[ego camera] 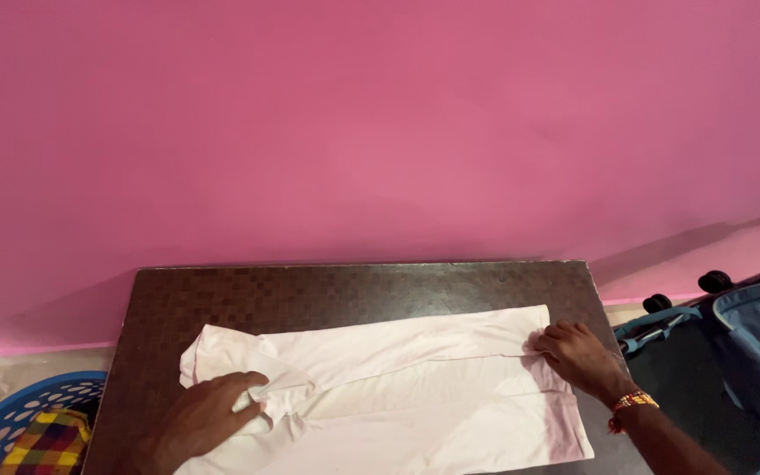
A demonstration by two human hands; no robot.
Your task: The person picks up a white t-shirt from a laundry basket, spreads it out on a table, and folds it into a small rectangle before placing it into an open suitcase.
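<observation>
A white garment [398,387] lies spread lengthwise on a dark brown table [354,286], partly folded along its length. My left hand [208,413] rests on the garment's left end, fingers bunching the cloth near the collar area. My right hand [578,356] presses on the right end, fingers pinching the folded edge. A beaded bracelet [631,403] circles my right wrist.
A pink wall [380,132] rises behind the table. A blue perforated laundry basket [10,418] with a checked multicoloured cloth [46,444] stands at lower left. A blue-grey wheeled suitcase [732,352] lies at the right beside the table.
</observation>
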